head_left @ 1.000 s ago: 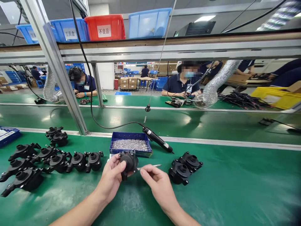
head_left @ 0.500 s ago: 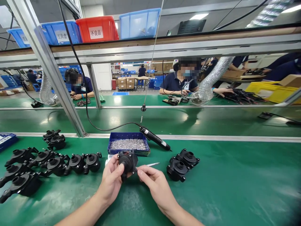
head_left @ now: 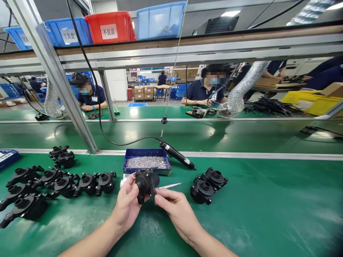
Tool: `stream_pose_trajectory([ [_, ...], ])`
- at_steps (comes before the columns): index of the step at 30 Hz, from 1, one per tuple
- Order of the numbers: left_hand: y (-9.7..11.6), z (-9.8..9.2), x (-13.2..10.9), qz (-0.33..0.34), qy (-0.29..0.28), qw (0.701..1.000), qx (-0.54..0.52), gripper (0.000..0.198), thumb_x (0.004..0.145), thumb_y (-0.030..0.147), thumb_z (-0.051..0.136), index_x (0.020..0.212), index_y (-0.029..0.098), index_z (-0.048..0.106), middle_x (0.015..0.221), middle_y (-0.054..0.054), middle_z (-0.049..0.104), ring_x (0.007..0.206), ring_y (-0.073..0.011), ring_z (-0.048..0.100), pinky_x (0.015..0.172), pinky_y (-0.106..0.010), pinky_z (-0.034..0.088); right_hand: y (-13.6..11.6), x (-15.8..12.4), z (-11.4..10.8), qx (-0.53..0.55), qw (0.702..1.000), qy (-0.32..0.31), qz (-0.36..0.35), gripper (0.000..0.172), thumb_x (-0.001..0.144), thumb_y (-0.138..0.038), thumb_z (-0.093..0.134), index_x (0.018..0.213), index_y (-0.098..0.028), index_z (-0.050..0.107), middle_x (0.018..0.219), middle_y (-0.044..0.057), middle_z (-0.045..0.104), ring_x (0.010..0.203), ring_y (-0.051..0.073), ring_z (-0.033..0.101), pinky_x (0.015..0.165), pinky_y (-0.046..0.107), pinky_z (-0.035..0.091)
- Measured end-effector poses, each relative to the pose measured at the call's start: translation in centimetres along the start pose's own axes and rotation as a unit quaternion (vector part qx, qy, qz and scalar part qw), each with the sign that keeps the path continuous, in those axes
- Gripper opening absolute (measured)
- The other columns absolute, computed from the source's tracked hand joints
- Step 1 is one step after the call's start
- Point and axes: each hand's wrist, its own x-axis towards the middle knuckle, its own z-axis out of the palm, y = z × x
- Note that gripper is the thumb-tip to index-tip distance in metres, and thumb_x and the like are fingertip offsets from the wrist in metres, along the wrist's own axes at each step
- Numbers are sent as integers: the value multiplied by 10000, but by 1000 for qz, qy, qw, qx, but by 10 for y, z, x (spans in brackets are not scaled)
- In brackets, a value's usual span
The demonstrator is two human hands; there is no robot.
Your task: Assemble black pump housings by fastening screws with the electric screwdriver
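My left hand [head_left: 127, 200] grips a black plastic pump housing [head_left: 146, 184] from its left side, thumb on the front by the round spout. At the housing's lower right edge, my right hand [head_left: 175, 210] has thumb and forefinger pinched together; anything between those fingertips is too small to make out. A thin silver pointed tool [head_left: 171, 185] lies on the bench behind my right hand, partly hidden. Just beyond the housing stands a blue tray [head_left: 131, 154] of small metal screws [head_left: 146, 162]. A black electric screwdriver [head_left: 177, 155] hangs on a cord beside it, tip pointing down right.
Several black housings [head_left: 63, 185] are grouped on the left of the green bench, and two more [head_left: 203, 189] sit at the right. A metal post [head_left: 61, 82] rises at left. Overhead, a shelf carries blue bins and a red bin [head_left: 109, 28]. Co-workers sit across the bench.
The housing has turned slightly in my left hand, and a rounded flap shows more at its right. My right fingertips stay at its edge. A co-worker's reaching hand at far right has withdrawn.
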Motion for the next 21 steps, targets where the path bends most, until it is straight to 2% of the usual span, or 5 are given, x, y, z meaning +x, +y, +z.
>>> stream_pose_trajectory([
  [6, -4, 0, -1, -26, 23, 998, -54, 388, 814, 436, 838, 1105, 219, 702, 1149, -83, 752, 1031, -251, 705, 937, -408, 548, 3, -2, 1, -64, 994, 42, -84, 213, 762, -420, 853, 883, -246, 867, 916, 100, 800, 867, 275, 716, 808, 403, 599],
  [14, -8, -1, -2, -33, 10, 998, -60, 362, 860, 465, 790, 1100, 202, 723, 1155, -91, 756, 1066, -243, 700, 909, -364, 570, 1, -5, 2, -121, 981, 72, -135, 144, 800, -377, 813, 850, -252, 864, 788, 71, 764, 730, 234, 679, 671, 349, 573],
  [21, -6, 4, -2, -21, 27, 999, -31, 457, 799, 464, 849, 1133, 205, 674, 1148, -83, 750, 1054, -265, 714, 967, -429, 554, -2, -8, 7, -70, 990, 56, -105, 174, 790, -396, 824, 755, -227, 845, 645, 33, 678, 561, 163, 572, 537, 292, 505],
])
